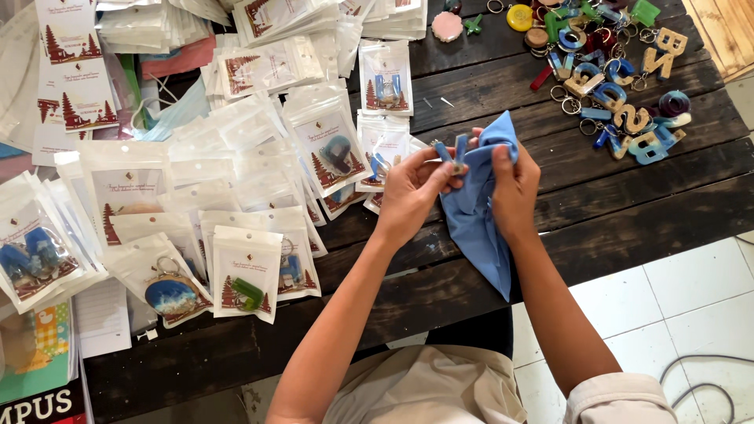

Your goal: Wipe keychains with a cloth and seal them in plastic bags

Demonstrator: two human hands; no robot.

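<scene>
A small blue keyring [456, 151] sits pinched in the fingertips of the left hand [412, 192], held above the dark wooden worktop [628, 196]. The right hand [514, 188] is closed on a blue cloth [475, 220], bunched at the top against the keyring, the rest hanging down over the worktop's edge. To the left lie many clear packets [247, 271] with card backing, some holding keyrings. Far right, a heap of loose letter keyrings [620, 86].
</scene>
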